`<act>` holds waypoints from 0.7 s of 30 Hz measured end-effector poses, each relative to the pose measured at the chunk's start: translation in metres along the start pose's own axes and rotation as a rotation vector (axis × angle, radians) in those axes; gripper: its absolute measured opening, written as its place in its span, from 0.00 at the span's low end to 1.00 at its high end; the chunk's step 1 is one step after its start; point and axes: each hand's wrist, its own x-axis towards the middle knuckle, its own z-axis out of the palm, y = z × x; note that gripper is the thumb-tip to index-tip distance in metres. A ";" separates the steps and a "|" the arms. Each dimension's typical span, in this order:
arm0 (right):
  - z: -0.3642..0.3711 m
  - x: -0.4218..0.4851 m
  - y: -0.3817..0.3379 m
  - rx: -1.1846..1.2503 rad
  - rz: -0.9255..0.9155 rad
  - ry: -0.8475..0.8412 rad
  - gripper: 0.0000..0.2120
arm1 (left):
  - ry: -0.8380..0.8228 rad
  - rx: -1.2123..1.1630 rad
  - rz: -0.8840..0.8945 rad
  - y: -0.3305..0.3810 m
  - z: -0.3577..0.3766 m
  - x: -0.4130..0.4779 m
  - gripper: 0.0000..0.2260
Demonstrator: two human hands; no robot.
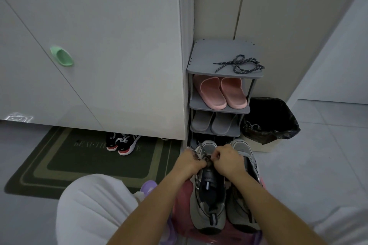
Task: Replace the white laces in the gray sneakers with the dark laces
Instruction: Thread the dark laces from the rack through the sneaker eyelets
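We judge the job to be about midway. The tall white cabinet (99, 45) walls off the left, and the gray shoe rack (201, 53) stands just beyond the work with a lined trash bin (278, 131) on its right, so the far side is tight. Open floor tile lies only to the right, and a green doormat (59, 161) to the left. The gray sneakers sit side by side, toes toward the rack, on something pinkish-red that we cannot identify. On the left sneaker (209, 191) we see no white lace over the dark tongue. Whether the right sneaker (245, 195) is relaced we cannot tell. The left hand (192, 160) and right hand (227, 160) are both curled, pinching what looks like a dark working lace (208, 162) at that shoe's far eyelets. A spare dark lace (241, 64) lies coiled on the rack's top shelf near its right edge, so one shoe probably remains.
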 end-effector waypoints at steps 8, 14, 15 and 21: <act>-0.057 0.002 0.054 0.191 0.202 0.166 0.12 | 0.027 -0.026 -0.065 -0.007 0.004 0.005 0.14; -0.072 -0.012 0.102 0.190 0.365 0.093 0.10 | 0.046 -0.038 -0.039 -0.012 0.008 0.004 0.09; -0.072 -0.012 0.098 0.182 0.351 0.073 0.10 | 0.047 -0.034 -0.030 -0.012 0.010 0.004 0.09; -0.054 -0.006 0.033 -0.043 -0.019 0.135 0.02 | 0.094 -0.085 0.032 -0.015 0.014 -0.003 0.07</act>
